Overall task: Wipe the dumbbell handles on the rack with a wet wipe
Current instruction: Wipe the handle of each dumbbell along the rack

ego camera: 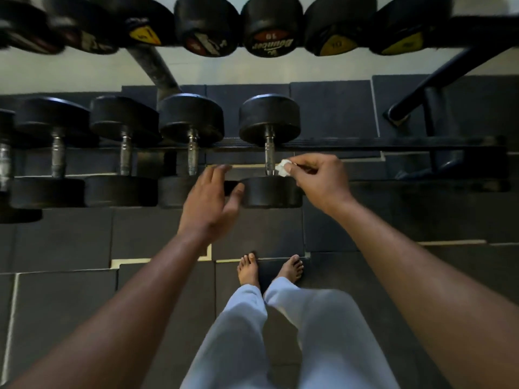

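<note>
Lower rack rail (365, 148): dumbbell handle (269, 153) pointing away, wipe (283, 167) beside.

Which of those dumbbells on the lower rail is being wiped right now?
The rightmost dumbbell: the right hand presses a white wipe against its handle; the others stand untouched.

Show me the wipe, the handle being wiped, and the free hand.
wipe (283, 167), head view, crumpled white middle
handle (269, 153), head view, bare metal shaft
left hand (212, 203), head view, back of hand
</note>
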Motion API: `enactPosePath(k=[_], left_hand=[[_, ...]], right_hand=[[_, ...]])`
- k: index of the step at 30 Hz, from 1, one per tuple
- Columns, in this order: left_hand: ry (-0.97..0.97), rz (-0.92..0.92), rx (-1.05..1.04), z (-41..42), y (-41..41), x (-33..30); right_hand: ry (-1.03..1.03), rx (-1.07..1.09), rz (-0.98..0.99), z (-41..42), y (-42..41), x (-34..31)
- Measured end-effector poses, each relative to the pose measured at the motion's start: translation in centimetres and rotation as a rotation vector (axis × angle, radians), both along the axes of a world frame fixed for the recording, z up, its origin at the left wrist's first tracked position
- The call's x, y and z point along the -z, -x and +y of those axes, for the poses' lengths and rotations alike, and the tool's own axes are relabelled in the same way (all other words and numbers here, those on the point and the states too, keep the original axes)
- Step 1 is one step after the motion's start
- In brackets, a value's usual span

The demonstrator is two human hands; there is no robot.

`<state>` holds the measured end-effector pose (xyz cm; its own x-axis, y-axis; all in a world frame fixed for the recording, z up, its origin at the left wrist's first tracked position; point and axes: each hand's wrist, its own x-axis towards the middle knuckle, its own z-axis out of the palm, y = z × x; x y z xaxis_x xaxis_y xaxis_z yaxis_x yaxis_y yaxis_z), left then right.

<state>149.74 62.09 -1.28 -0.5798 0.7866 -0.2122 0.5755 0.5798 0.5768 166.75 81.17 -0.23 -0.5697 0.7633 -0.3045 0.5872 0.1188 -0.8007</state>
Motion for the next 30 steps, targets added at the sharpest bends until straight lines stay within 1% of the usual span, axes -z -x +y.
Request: enactPosePath(k=[2,7,11,13,20,24,28,30], left_hand=[[0.005,0.022,0.027,-1.2,-0.3,-3.4],[0.014,0.045,0.005,-4.4,-1.8,-11.2],[0.011,0.061,-0.025,-7.4,-4.0,-15.8],[0.012,0.065,-0.073,-8.7,-5.1,-17.6],[-0.011,0.028,-0.334,-11.9,-9.3,-21.2],[-0.030,0.013,-0.481,-13.5,-11.5,-22.7],[-0.027,0.025,-0.604,-15.7,-12.2,-23.8],[-0.037,0.048,-0.655,-17.3,-12.0,-24.4]], right_hand=[[-0.030,0.010,0.011,-2.1,-0.8,-3.3],[-0.053,0.011,0.013,-6.9,-2.2,-10.2],[-0.079,-0.053,0.050,-9.3,-3.3,-14.6],[-0.079,-0.112,0.049,-9.5,-3.7,-16.4],[-0.078,-0.345,0.066,-8.4,-4.4,-20.9],[-0.042,-0.497,0.142,-8.7,-3.6,-22.9],[0.117,-0.608,0.192,-10.7,-1.4,-23.4],[0.138,-0.673,0.213,-12.2,0.2,-23.7]])
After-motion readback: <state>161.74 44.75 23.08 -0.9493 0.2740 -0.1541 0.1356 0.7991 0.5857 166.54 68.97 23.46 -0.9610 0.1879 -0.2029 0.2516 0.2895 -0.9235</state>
